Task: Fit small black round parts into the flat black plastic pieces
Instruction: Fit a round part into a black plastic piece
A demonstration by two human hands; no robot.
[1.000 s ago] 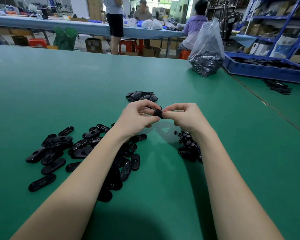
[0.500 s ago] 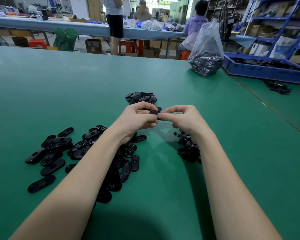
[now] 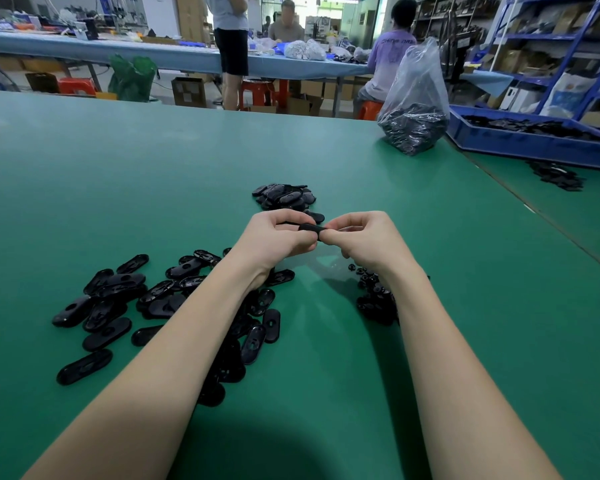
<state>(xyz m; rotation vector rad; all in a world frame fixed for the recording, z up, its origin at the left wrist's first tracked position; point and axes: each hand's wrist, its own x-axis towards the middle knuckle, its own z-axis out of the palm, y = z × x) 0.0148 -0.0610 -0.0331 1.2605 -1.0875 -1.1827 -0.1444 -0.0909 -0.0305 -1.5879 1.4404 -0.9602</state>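
Observation:
Above the green table, my left hand (image 3: 278, 239) and my right hand (image 3: 364, 240) meet and both pinch one flat black plastic piece (image 3: 309, 227), held roughly level between the fingertips. Whether a round part sits in it is hidden by my fingers. A scattered heap of flat oval pieces (image 3: 118, 299) lies under and left of my left forearm. A small pile of black round parts (image 3: 374, 296) lies under my right wrist. Another small stack of flat pieces (image 3: 284, 195) sits just beyond my hands.
A clear plastic bag of black parts (image 3: 413, 126) stands at the far right of the green table (image 3: 187, 161). A blue tray (image 3: 534, 140) with black pieces sits on the neighbouring table. Several people are at a long blue table behind.
The piece between my fingertips has turned from end-on to lying flat and level. Both hands stayed together, shifting only slightly.

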